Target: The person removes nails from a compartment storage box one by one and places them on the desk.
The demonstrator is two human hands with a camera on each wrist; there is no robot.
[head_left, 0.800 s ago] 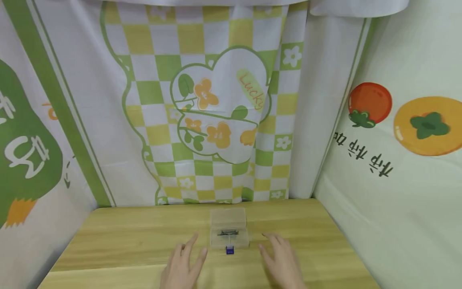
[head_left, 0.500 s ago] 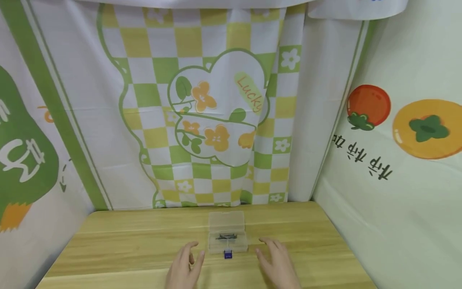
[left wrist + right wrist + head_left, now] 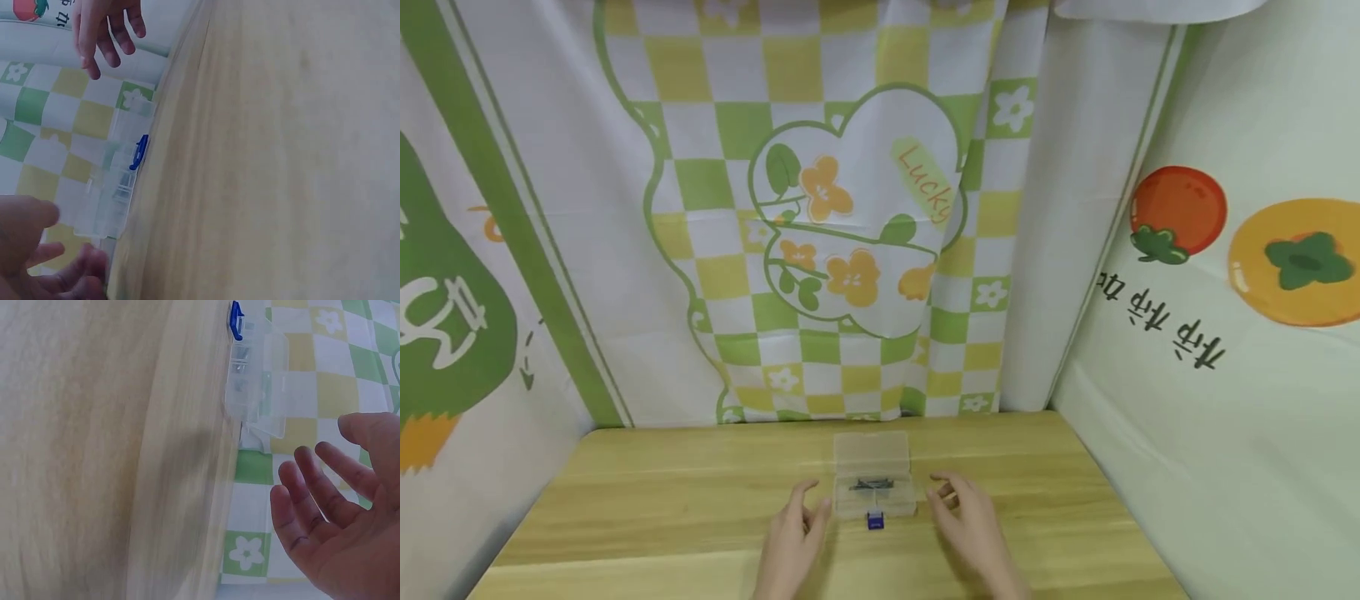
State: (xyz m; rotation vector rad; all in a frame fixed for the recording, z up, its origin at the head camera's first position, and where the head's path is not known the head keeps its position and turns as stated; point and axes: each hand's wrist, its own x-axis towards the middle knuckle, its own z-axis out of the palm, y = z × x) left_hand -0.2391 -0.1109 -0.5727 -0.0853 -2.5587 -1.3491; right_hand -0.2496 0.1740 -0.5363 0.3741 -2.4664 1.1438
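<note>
A small clear plastic box (image 3: 854,503) stands on the table with its lid (image 3: 872,454) raised at the back. Several thin dark pieces (image 3: 872,484), too small to identify, lie in its rear part. At the front is a blue latch (image 3: 876,521), also seen in the left wrist view as a blue clip (image 3: 140,152). My left hand (image 3: 793,533) hovers just left of the box, its fingers loosely bent and holding nothing. On the other side, my right hand (image 3: 967,521) is likewise relaxed and free of any object; the right wrist view shows its spread fingers (image 3: 325,487).
The wooden table (image 3: 685,500) extends to both sides of the box. Behind it hangs a checked green and yellow curtain (image 3: 857,367). A white cloth wall with printed fruit (image 3: 1180,212) closes off the right, and another printed cloth (image 3: 456,350) the left.
Both hands have moved forward and closer in toward the sides of the box, and their fingers have bent somewhat more. The box stays in place with its lid up; the head view shifts slightly.
</note>
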